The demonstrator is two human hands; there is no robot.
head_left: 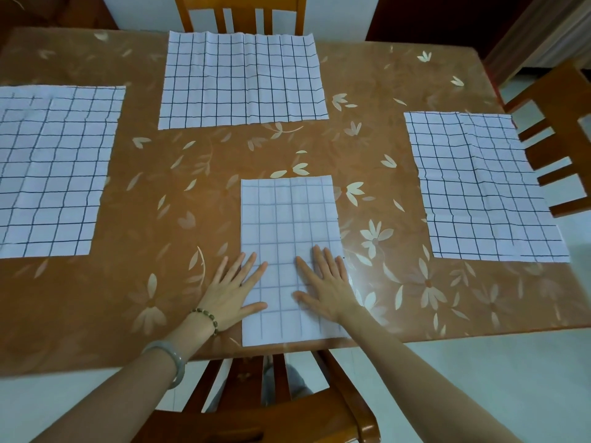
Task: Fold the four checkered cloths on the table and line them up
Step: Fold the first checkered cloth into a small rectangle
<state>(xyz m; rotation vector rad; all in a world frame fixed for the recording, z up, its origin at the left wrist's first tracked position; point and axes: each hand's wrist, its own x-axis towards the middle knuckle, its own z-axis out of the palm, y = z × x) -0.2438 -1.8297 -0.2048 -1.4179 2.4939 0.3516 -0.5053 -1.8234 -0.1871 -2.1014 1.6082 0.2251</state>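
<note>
Four white cloths with dark check lines lie on the brown flowered table (198,193). The near cloth (287,219) is folded into a narrow upright rectangle at the front edge, with faint lines showing. My left hand (233,292) lies flat with spread fingers on its lower left edge, partly on the table. My right hand (326,286) presses flat on its lower right part. The other cloths lie spread out: the left cloth (54,171), the far cloth (243,81) and the right cloth (479,187).
A wooden chair (240,14) stands behind the table's far edge. Another chair (556,139) stands at the right side, and a third chair (271,410) sits under the near edge below my arms. Pale floor shows on the right and in front.
</note>
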